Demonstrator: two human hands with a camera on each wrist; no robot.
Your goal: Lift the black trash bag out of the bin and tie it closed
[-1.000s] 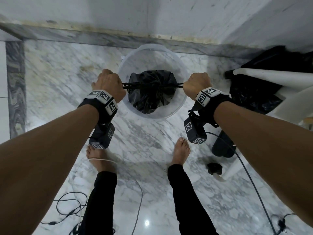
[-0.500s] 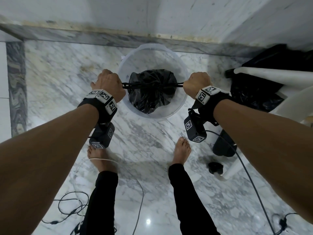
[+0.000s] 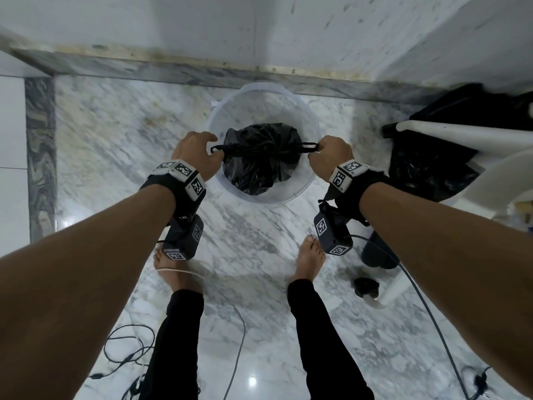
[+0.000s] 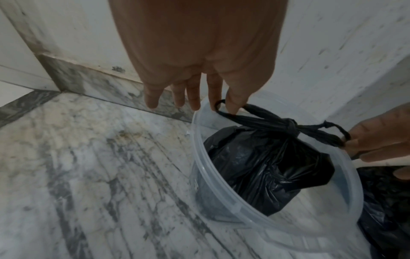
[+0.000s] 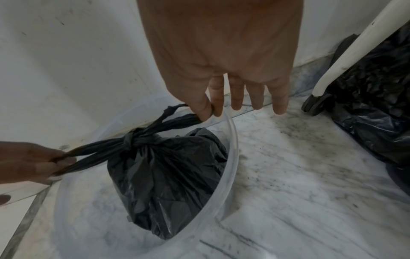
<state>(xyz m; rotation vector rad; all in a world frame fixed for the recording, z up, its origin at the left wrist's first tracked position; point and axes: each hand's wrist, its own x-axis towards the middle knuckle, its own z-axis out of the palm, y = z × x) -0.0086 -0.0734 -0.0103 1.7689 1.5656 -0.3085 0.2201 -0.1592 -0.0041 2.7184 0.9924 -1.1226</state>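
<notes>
Each hand pinches one tail of the knot between thumb and forefinger: left hand, right hand, the other fingers now spread where a second ago both were fists. The knot looks cinched. The bag hangs, seemingly, within the bin; tying appears nearly finished.

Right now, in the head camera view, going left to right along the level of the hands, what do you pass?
Left hand pinching one tie end → knotted black trash bag hanging inside the clear bin → right hand pinching the other tie end → second black bag on the floor → white chair leg.
</notes>
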